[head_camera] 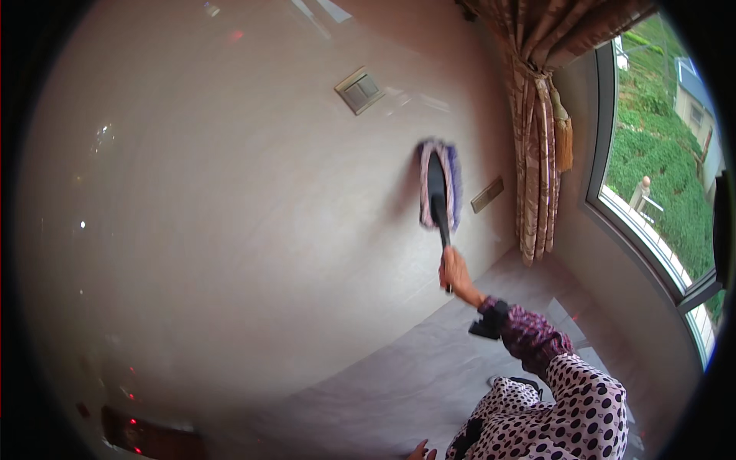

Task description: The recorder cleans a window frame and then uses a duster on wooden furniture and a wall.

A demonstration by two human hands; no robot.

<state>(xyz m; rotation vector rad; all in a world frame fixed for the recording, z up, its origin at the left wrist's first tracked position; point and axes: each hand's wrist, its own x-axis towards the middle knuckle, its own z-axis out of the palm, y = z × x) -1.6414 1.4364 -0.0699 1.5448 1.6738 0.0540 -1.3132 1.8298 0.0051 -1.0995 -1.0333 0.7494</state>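
My right hand point(457, 275) is closed around the black handle of a duster point(437, 178). Its oval head has a pink and purple fibre fringe around a black plastic back. The head is up against, or very close to, the glossy pale wall point(259, 201), and the handle points down toward me. At the bottom edge, only a few fingers of my left hand point(424, 450) show; the rest is cut off, so its grip cannot be judged.
A light switch point(359, 91) and a wall socket plate point(487, 195) flank the duster. To the right hangs a tied patterned curtain point(535, 201) with a tassel point(563, 135), beside a framed window point(661, 144). Below is a shiny grey floor point(402, 368). A dark brown object point(149, 434) sits lower left.
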